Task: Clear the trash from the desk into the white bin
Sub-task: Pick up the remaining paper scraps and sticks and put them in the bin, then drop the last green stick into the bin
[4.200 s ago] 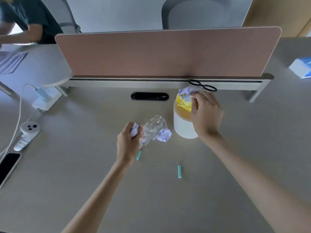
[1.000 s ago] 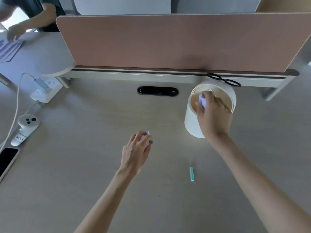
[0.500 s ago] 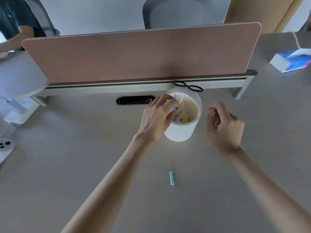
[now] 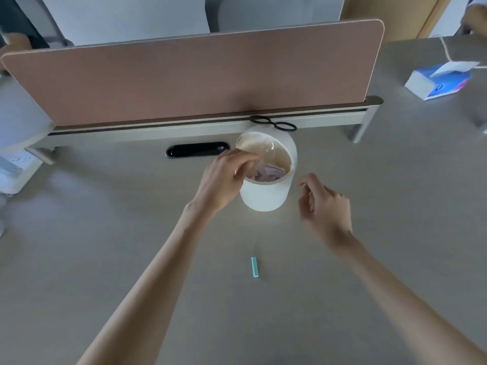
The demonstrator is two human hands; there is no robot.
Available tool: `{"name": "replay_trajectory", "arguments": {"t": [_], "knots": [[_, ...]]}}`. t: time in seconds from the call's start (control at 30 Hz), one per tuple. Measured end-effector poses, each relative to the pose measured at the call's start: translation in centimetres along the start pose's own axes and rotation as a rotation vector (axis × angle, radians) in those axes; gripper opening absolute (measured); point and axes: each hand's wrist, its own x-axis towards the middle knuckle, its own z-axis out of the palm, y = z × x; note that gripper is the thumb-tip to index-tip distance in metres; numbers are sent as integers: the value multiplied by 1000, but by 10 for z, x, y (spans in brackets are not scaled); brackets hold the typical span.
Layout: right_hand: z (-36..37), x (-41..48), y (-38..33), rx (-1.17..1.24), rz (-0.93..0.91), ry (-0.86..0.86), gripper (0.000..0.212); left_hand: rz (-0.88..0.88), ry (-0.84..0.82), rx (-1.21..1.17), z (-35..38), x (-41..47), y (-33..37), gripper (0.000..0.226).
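A white cylindrical bin (image 4: 266, 196) stands on the grey desk near the divider's base. Crumpled pale purple paper (image 4: 266, 173) and clear plastic lie inside it. My left hand (image 4: 224, 180) hovers at the bin's left rim with its fingers loosely curled over the opening, and I see nothing in them. My right hand (image 4: 325, 206) is just right of the bin, above the desk, fingers apart and empty. A small teal stick (image 4: 254, 266) lies on the desk in front of the bin, between my two forearms.
A pink divider panel (image 4: 197, 75) runs across the back, with black scissors (image 4: 274, 123) at its base behind the bin. A black cable slot (image 4: 197, 150) sits left of the bin. A tissue box (image 4: 437, 80) is at far right, a power strip (image 4: 15, 167) at far left.
My left hand carried its paper and teal piece to the bin and now shows nothing in its fingers. My right hand left the bin and moved to its right, empty.
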Motion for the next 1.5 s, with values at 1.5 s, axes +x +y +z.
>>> {"name": "replay_trajectory", "arguments": {"t": [1.5], "knots": [[39, 63, -51, -177, -47, -148, 21, -495, -151, -98, -38, -127, -60, 23]]}}
